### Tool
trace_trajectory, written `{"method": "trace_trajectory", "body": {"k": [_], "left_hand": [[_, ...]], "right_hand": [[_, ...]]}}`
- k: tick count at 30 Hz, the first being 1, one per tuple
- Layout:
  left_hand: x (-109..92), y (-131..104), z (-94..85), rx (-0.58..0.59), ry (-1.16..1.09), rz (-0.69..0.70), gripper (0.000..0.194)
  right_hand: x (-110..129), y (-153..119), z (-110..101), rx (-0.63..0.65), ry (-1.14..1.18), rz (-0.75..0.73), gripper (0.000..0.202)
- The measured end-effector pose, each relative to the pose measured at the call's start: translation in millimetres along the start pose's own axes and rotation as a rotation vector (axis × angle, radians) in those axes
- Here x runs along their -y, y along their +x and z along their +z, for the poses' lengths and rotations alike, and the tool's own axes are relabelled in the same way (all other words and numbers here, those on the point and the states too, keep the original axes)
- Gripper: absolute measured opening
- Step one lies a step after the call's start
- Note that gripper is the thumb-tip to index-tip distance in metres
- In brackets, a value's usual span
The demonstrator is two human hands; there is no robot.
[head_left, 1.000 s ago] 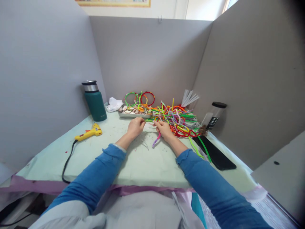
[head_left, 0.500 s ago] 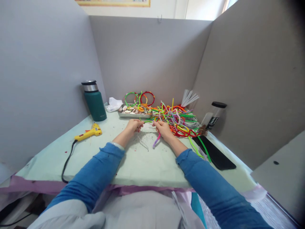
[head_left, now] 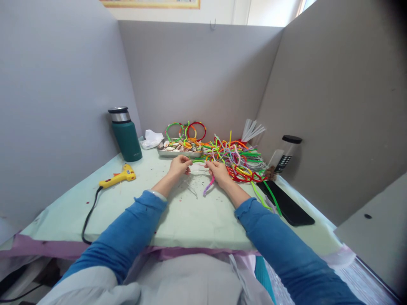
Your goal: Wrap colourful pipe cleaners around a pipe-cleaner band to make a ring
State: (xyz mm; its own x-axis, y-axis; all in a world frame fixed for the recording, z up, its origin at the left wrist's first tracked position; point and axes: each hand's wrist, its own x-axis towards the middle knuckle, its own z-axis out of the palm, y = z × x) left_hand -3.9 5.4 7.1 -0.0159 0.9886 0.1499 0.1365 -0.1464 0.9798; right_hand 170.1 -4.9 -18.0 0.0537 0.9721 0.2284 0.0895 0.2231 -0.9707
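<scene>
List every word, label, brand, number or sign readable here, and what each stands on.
None can be read.
Green bottle: faint print near the base, too small.
Clear jar: white marks on black, too blurred.
Glue gun: mark on the handle, too small to tell.
Framed picture: cut off, nothing legible.

Grey panels (head_left: 57, 84) stand at nine, twelve and three o'clock around the pale-covered bench (head_left: 203, 231) at six, the three o'clock side darkest. Above twelve, white wall (head_left: 218, 12); at one, a bright window (head_left: 308, 5); at four, streaked floor (head_left: 359, 275).
</scene>
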Motion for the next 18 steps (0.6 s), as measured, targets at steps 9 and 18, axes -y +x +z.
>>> {"method": "trace_trajectory", "body": {"k": [9,18], "left_hand": [[8.6,3.8,-1.9,-0.062,0.371,0.287,0.014],[10.3,5.0,-3.3,-0.115,0.606,0.46,0.028]], "right_hand": [[-0.1,1.5,-0.2,-0.013,0.032,0.008,0.035],[-0.5,2.0,0.3,-0.006,0.031,0.019,0.035]]}}
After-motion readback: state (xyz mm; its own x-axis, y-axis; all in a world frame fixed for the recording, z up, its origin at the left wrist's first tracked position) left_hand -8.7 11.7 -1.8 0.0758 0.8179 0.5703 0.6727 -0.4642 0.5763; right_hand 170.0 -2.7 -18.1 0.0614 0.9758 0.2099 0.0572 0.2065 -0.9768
